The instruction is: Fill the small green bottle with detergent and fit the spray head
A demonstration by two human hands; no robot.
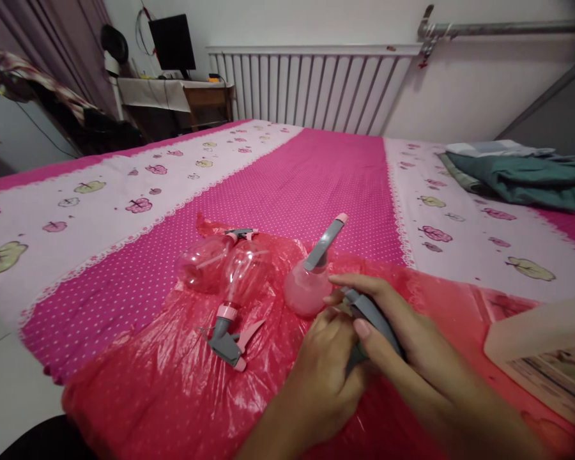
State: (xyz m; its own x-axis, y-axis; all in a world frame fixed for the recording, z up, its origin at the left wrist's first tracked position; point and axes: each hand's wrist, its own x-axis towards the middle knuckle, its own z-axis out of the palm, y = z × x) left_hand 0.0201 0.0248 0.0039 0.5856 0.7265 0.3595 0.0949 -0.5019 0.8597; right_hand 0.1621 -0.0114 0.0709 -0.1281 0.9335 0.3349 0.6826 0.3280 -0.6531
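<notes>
My right hand [405,342] is closed around a grey spray head [374,316], its thumb lying along the side and its index finger stretched forward. My left hand [328,374] is curled against the same piece from below and to the left; its fingertips are partly hidden. Just beyond my hands, a round pink spray bottle [307,291] stands upright, with a grey trigger head [324,246] tipped in pink. To the left, two clear pink spray bottles lie on their sides, the nearer bottle [246,271] with its grey head [226,345] pointing toward me.
A crinkled red plastic sheet [158,377] covers the near part of a pink patterned bed [287,179]. At right lies a large translucent container [546,351] with a printed label. Folded green cloth [522,176] rests farther right. A radiator [311,89] and desk [206,96] stand beyond.
</notes>
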